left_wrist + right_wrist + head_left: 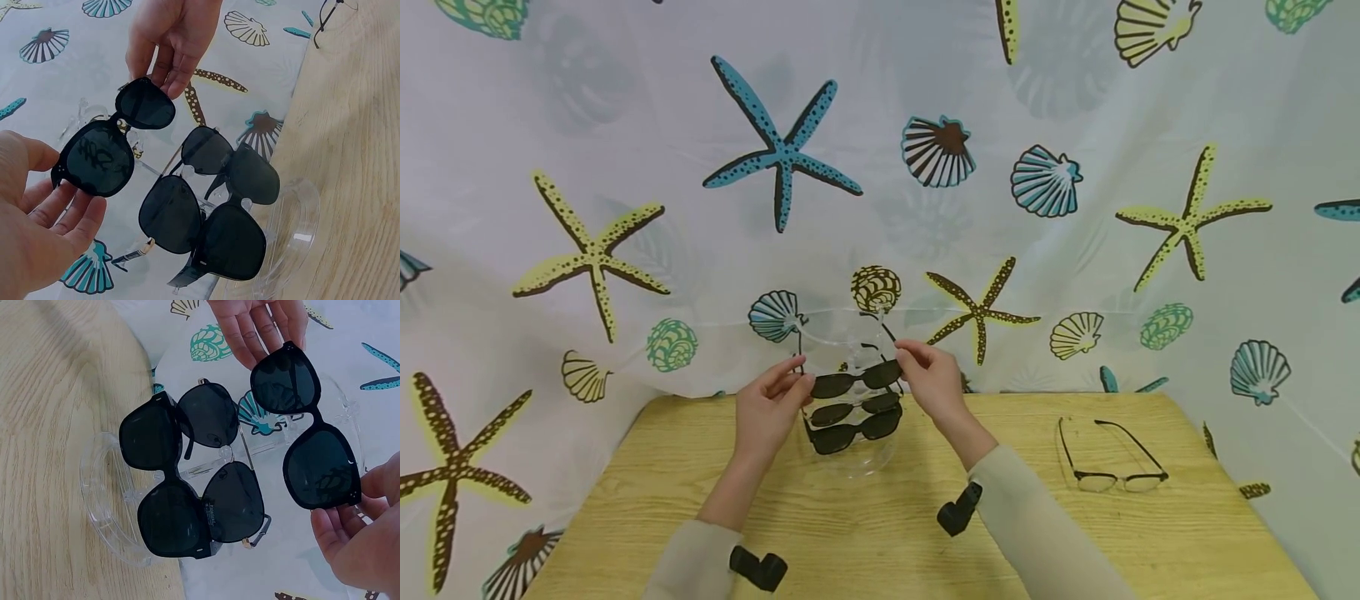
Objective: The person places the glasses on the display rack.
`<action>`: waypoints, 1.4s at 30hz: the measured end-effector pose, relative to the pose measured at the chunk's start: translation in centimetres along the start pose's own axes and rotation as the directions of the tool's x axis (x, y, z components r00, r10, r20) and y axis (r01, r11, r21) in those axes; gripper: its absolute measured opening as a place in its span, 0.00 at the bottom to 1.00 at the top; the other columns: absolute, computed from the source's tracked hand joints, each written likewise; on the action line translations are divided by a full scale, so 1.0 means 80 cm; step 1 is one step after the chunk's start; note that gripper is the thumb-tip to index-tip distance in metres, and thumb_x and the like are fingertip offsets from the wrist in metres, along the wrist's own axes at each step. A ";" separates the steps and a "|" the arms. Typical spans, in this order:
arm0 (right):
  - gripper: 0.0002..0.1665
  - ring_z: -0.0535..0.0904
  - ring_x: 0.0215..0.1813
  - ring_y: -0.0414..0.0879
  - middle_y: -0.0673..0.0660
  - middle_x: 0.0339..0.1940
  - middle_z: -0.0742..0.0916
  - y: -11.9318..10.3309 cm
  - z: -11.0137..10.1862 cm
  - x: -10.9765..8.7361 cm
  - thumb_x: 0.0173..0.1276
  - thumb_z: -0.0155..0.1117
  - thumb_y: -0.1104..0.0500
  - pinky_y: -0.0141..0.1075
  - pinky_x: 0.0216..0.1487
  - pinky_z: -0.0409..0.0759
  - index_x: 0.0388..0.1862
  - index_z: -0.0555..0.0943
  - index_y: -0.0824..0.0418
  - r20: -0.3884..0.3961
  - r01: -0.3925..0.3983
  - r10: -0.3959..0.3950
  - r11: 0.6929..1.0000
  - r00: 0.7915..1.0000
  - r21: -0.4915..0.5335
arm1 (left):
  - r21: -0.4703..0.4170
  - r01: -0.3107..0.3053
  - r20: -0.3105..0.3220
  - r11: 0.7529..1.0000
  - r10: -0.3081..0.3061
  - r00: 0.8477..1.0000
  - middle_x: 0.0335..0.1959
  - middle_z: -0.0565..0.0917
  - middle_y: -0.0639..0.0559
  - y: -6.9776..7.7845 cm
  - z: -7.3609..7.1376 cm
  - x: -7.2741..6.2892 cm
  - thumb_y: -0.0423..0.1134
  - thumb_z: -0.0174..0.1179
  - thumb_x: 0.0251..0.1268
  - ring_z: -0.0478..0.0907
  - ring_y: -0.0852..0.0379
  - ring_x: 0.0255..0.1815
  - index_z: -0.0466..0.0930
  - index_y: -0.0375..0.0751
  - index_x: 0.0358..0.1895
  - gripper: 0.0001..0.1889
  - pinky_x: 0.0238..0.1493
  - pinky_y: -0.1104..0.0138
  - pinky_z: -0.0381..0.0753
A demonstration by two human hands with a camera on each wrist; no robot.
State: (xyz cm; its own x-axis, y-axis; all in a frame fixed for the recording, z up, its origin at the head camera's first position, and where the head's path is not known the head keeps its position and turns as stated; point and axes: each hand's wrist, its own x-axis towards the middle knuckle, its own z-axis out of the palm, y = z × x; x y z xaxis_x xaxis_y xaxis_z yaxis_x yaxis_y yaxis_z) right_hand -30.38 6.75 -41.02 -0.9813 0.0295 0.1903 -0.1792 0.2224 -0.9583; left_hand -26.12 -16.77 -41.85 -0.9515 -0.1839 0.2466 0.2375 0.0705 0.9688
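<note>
A pair of black sunglasses (832,385) is held level at the top of a clear plastic display stand (880,462). My left hand (767,408) pinches its left end by the hinge, and my right hand (936,383) grips the right end. Both dark lenses show in the left wrist view, where the sunglasses (100,156) appear apart from the pairs below. Lower on the stand sit thin-framed sunglasses (236,503) and, beneath them, thick black-framed sunglasses (174,515), the two overlapping in both wrist views. Whether the top pair touches the stand cannot be told.
Eyeglasses with clear lenses and dark temples (1120,479) lie unfolded on the right of the wooden table (865,542). Behind the table hangs a white cloth (865,233) printed with starfish and shells, close to the stand.
</note>
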 end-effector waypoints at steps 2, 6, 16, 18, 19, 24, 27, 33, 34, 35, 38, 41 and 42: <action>0.19 0.89 0.53 0.56 0.62 0.56 0.90 0.000 0.003 0.002 0.81 0.62 0.55 0.42 0.53 0.89 0.64 0.86 0.59 0.003 -0.009 0.009 1.000 1.000 -0.005 | 0.000 0.005 -0.004 1.000 -0.005 1.000 0.31 0.88 0.70 -0.003 -0.001 0.002 0.31 0.67 0.73 0.89 0.64 0.31 0.83 0.36 0.65 0.19 0.42 0.72 0.89; 0.20 0.88 0.53 0.55 0.61 0.56 0.89 0.000 0.007 0.005 0.82 0.61 0.55 0.42 0.53 0.88 0.65 0.86 0.59 0.007 -0.028 0.028 1.000 1.000 -0.011 | 0.007 0.008 -0.008 1.000 -0.008 1.000 0.31 0.88 0.71 -0.008 -0.002 0.005 0.31 0.66 0.73 0.89 0.65 0.31 0.83 0.36 0.66 0.20 0.42 0.71 0.89; 0.17 0.87 0.51 0.54 0.60 0.54 0.90 0.004 0.012 0.008 0.81 0.61 0.55 0.39 0.47 0.85 0.63 0.87 0.56 -0.006 -0.021 0.021 0.999 1.000 -0.025 | 0.012 0.002 -0.014 1.000 -0.002 1.000 0.32 0.89 0.68 -0.013 -0.001 0.007 0.30 0.66 0.73 0.89 0.65 0.31 0.83 0.34 0.65 0.20 0.41 0.74 0.88; 0.17 0.86 0.51 0.52 0.60 0.54 0.90 0.005 0.012 0.008 0.81 0.61 0.55 0.38 0.47 0.84 0.63 0.87 0.56 -0.003 -0.019 0.018 0.999 1.000 -0.029 | 0.015 0.001 -0.017 1.000 -0.001 1.000 0.33 0.89 0.65 -0.014 -0.001 0.007 0.30 0.66 0.73 0.89 0.65 0.31 0.83 0.34 0.65 0.20 0.41 0.74 0.88; 0.17 0.86 0.50 0.52 0.60 0.54 0.90 0.006 0.012 0.009 0.81 0.61 0.55 0.38 0.46 0.83 0.63 0.87 0.56 -0.002 -0.016 0.016 0.999 1.000 -0.035 | 0.019 0.000 -0.016 1.000 0.000 1.000 0.34 0.90 0.64 -0.014 -0.001 0.006 0.31 0.67 0.73 0.89 0.66 0.32 0.83 0.34 0.65 0.20 0.41 0.74 0.88; 0.18 0.86 0.50 0.51 0.59 0.54 0.90 0.006 0.012 0.008 0.82 0.60 0.54 0.38 0.45 0.82 0.63 0.87 0.55 0.005 -0.018 0.018 0.999 1.000 -0.046 | 0.037 0.008 -0.014 0.999 -0.007 1.000 0.34 0.89 0.65 -0.016 -0.002 0.007 0.32 0.66 0.73 0.90 0.65 0.33 0.83 0.35 0.66 0.20 0.42 0.73 0.88; 0.18 0.86 0.51 0.52 0.59 0.54 0.90 0.005 0.011 0.008 0.82 0.60 0.54 0.39 0.47 0.84 0.64 0.86 0.56 0.008 -0.017 0.017 0.999 1.000 -0.046 | 0.036 0.008 -0.016 0.999 -0.008 1.000 0.35 0.90 0.61 -0.017 -0.001 0.008 0.31 0.66 0.73 0.89 0.66 0.32 0.83 0.34 0.65 0.20 0.41 0.74 0.88; 0.19 0.87 0.53 0.55 0.60 0.56 0.89 0.005 0.012 0.008 0.82 0.60 0.53 0.42 0.50 0.86 0.65 0.86 0.58 0.007 -0.026 0.026 0.999 1.000 -0.043 | 0.045 0.002 -0.016 0.999 -0.001 1.000 0.40 0.92 0.47 -0.015 0.000 0.006 0.33 0.67 0.74 0.88 0.68 0.30 0.83 0.33 0.65 0.19 0.40 0.75 0.87; 0.19 0.87 0.53 0.56 0.60 0.55 0.89 0.005 0.012 0.008 0.82 0.60 0.53 0.42 0.50 0.86 0.65 0.86 0.58 0.005 -0.027 0.027 0.999 1.000 -0.045 | 0.049 0.000 -0.015 0.999 0.001 1.000 0.40 0.92 0.45 -0.015 0.000 0.006 0.33 0.67 0.74 0.88 0.68 0.30 0.83 0.33 0.65 0.19 0.40 0.75 0.87; 0.19 0.87 0.53 0.56 0.60 0.55 0.89 0.006 0.012 0.009 0.82 0.60 0.53 0.43 0.50 0.86 0.65 0.86 0.58 0.004 -0.028 0.028 0.999 1.000 -0.045 | 0.051 -0.004 -0.014 0.999 0.004 1.000 0.41 0.92 0.44 -0.015 0.000 0.005 0.34 0.67 0.74 0.88 0.68 0.30 0.83 0.33 0.65 0.19 0.40 0.75 0.87; 0.19 0.87 0.53 0.57 0.60 0.55 0.89 0.007 0.013 0.009 0.82 0.60 0.53 0.43 0.50 0.86 0.64 0.86 0.58 0.000 -0.026 0.026 0.999 1.000 -0.046 | 0.054 -0.012 -0.019 0.998 0.013 1.000 0.41 0.92 0.43 -0.015 0.000 0.006 0.34 0.67 0.74 0.88 0.69 0.30 0.84 0.33 0.64 0.19 0.40 0.76 0.87; 0.19 0.87 0.54 0.56 0.60 0.55 0.89 0.008 0.013 0.009 0.82 0.60 0.53 0.44 0.51 0.86 0.64 0.86 0.58 0.000 -0.025 0.025 0.999 1.000 -0.043 | 0.062 -0.022 -0.031 0.998 0.024 0.999 0.40 0.92 0.45 -0.016 0.001 0.006 0.33 0.67 0.73 0.88 0.69 0.30 0.84 0.33 0.63 0.19 0.39 0.76 0.87; 0.19 0.87 0.54 0.56 0.60 0.55 0.89 0.008 0.013 0.009 0.82 0.60 0.53 0.44 0.51 0.87 0.64 0.86 0.58 -0.001 -0.025 0.025 0.999 1.000 -0.042 | 0.066 -0.025 -0.034 0.997 0.027 0.999 0.39 0.92 0.45 -0.016 0.002 0.007 0.33 0.67 0.73 0.88 0.69 0.30 0.84 0.33 0.63 0.18 0.39 0.76 0.87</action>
State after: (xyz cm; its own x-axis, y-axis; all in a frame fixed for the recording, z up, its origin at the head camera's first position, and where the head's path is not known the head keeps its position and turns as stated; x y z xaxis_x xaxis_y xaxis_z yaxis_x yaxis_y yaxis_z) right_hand -31.25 5.89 -41.68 -0.9854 0.0358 0.1667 -0.1517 0.2624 -0.9530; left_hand -26.95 -16.81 -42.94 -0.9375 -0.2151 0.2736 0.2477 0.1400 0.9587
